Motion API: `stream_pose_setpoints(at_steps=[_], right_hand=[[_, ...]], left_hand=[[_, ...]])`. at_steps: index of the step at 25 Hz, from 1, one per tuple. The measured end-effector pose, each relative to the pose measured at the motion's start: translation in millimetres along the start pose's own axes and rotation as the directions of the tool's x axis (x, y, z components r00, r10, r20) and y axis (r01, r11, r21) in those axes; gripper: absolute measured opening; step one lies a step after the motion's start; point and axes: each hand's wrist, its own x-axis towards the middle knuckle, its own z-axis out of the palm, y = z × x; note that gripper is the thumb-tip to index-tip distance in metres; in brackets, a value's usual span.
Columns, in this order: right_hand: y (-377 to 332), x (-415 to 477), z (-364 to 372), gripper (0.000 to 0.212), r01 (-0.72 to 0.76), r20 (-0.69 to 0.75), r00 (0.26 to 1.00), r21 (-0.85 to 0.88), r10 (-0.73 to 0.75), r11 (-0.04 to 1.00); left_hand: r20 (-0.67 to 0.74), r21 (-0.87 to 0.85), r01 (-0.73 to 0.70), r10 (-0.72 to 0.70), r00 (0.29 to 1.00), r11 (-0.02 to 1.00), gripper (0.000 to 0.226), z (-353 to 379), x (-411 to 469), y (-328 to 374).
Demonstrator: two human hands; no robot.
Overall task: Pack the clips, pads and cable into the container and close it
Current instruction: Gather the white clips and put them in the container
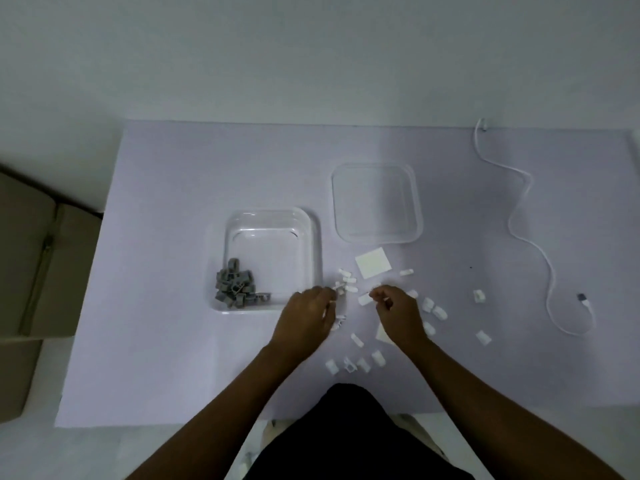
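Across the pale lilac sheet covering the bench point(166, 341), the clear square plastic container point(313, 244) serves as the landmark, its lid off. Just right of and behind it lies the clear square plastic lid point(377, 202), flat on the sheet. Well to the right of the container, the thin white cable point(526, 216) snakes loose, not yet packed. Inside the container, against its near left corner, sits a heap of small grey plastic clips point(235, 285); that part looks done. Right of the container a square cream adhesive pad point(373, 262) lies out, with another partly hidden under the right wrist. Scattered small white plastic clips point(440, 311) are spread to the right and nearer side of the container. The left hand point(308, 313) and right hand point(398, 313) are both curled among them, each with fingers pinched around what seem to be white clips. By my judgement, white clips, pads, cable and closing all remain.
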Motion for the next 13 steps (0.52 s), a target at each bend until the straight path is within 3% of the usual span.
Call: stream_pose_setpoints(at_steps=[2,4,8,13], right_hand=[[8,-6,3,0.021,-0.058,0.038,0.998,0.004,0.058,0.998],[12,-11,5,0.020,-0.103,0.064,0.993,0.013,0.102,0.995],[24,-21,3,0.020,-0.138,0.058,0.989,0.052,0.135,0.989],[33,-26,-3,0.020,-0.150,0.070,0.987,0.048,0.147,0.988]], left_hand=[[0.251,0.089,-0.006,-0.017,0.968,0.996,0.027,25,0,13],[0.356,0.207,0.038,-0.111,0.928,0.978,0.038,47,0,15],[0.306,0.273,0.133,-0.217,0.927,0.953,0.036,79,1,2],[0.273,0.314,0.105,-0.195,0.942,0.944,0.032,99,2,-4]])
